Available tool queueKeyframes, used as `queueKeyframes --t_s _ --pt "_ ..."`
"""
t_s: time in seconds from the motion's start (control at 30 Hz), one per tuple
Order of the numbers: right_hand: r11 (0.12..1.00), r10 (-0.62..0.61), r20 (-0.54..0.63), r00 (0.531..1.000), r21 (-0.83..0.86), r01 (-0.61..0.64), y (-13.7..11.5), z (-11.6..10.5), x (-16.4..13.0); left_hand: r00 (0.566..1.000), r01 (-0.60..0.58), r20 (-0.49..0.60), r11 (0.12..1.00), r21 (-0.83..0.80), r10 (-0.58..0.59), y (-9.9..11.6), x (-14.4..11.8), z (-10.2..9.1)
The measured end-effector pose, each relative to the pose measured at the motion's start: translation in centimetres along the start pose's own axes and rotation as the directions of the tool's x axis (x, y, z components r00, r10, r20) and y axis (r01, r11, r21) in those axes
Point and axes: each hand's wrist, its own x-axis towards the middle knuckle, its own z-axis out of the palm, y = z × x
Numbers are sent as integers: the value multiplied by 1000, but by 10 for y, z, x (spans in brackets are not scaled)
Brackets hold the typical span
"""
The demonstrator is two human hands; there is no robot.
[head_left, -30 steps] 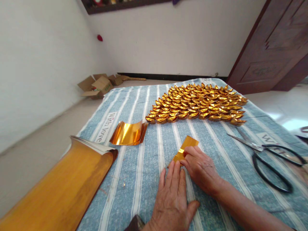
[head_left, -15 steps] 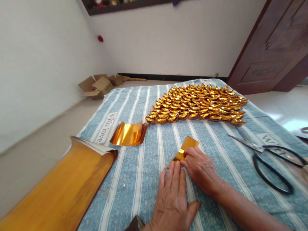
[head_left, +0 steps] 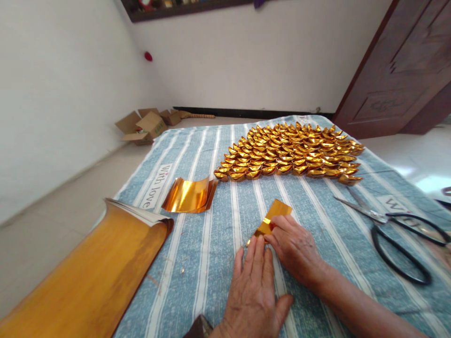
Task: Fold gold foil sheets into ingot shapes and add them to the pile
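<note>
A strip of folded gold foil paper (head_left: pixel 278 211) lies at a slant on the cloth in front of me. My left hand (head_left: pixel 252 281) is laid flat, fingers stretched forward, its fingertips on the near end of the paper. From the right, my right hand (head_left: pixel 294 244) has its fingers curled and closed at the middle of the strip. The near part of the paper is mostly covered by both hands. Farther off stand rows of folded gold paper ingots (head_left: pixel 289 152). To the left rests a small stack of curved gold foil sheets (head_left: pixel 186 195).
Black-handled scissors (head_left: pixel 382 220) lie with blades parted on the right. At the left is a large sheaf of gold paper (head_left: pixel 88 267). A striped blue cloth (head_left: pixel 190 263) covers the table. Cardboard boxes (head_left: pixel 144 124) sit on the floor beyond it, and a brown door (head_left: pixel 398 70) stands at right.
Hardly anything differs. Both hands keep their places on the gold foil paper, and the whole view has shifted very slightly.
</note>
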Motion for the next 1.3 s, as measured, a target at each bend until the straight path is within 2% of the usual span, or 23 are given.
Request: queueKeyframes --t_s 0.5,0.87,1.3 --pt "1000 0 2 1000 12 0 0 0 0 999 23 -31 1000 -2 -23 1 1 -1" --pt "1000 2 8 1000 14 -2 -1 -1 0 1000 -1 0 1000 0 1 1 1 -2" --pt "1000 20 40 999 18 -20 1 1 -2 998 47 33 997 -67 -45 4 0 0"
